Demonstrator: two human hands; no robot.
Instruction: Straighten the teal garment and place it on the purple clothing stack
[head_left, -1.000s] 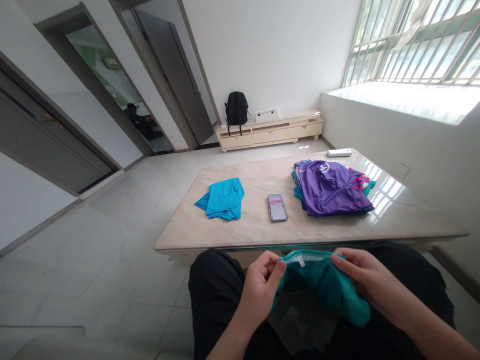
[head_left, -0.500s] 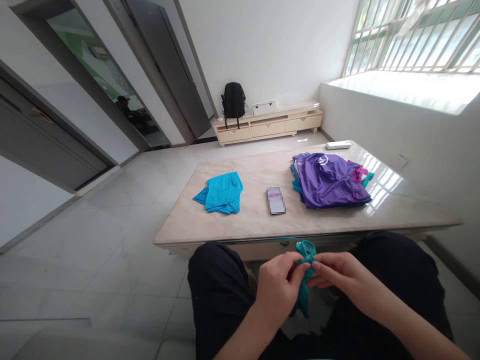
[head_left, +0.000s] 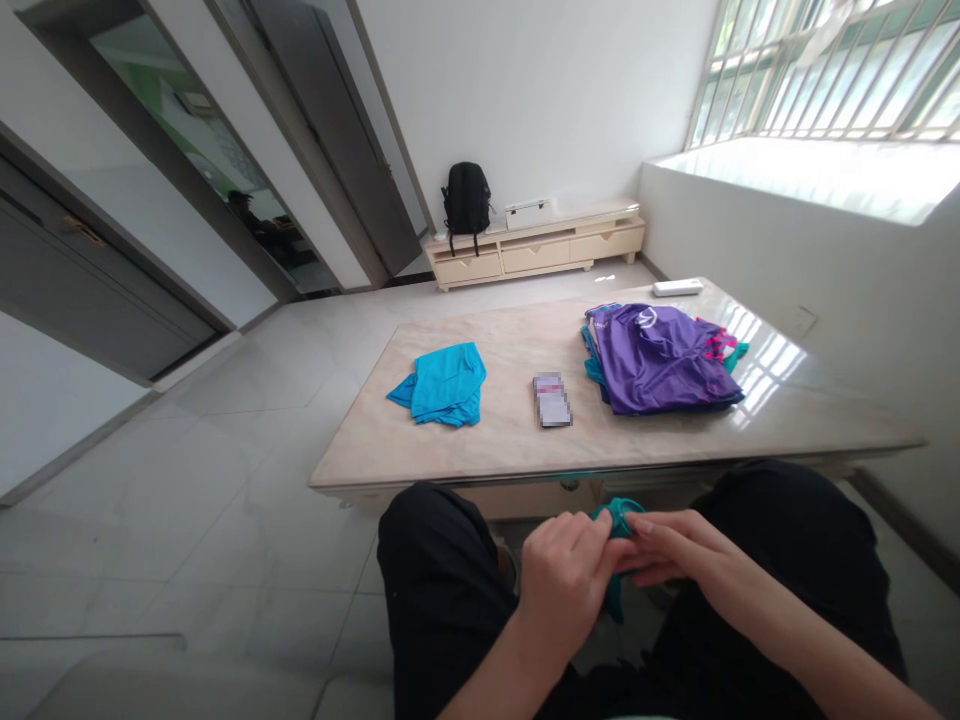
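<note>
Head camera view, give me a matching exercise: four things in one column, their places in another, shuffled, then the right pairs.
Things:
1. teal garment
2. purple garment
3. blue garment
4. black backpack

Places:
A. on the low cabinet by the far wall
B. left part of the table
C. between the left hand and right hand
D. top of the pile at the table's right

Pairs: 1-C, 2-D, 3-B, 4-A

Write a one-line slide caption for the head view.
Both hands, left hand and right hand, pinch a bunched teal garment over the lap, before a marble table holding folded clothes.
</note>
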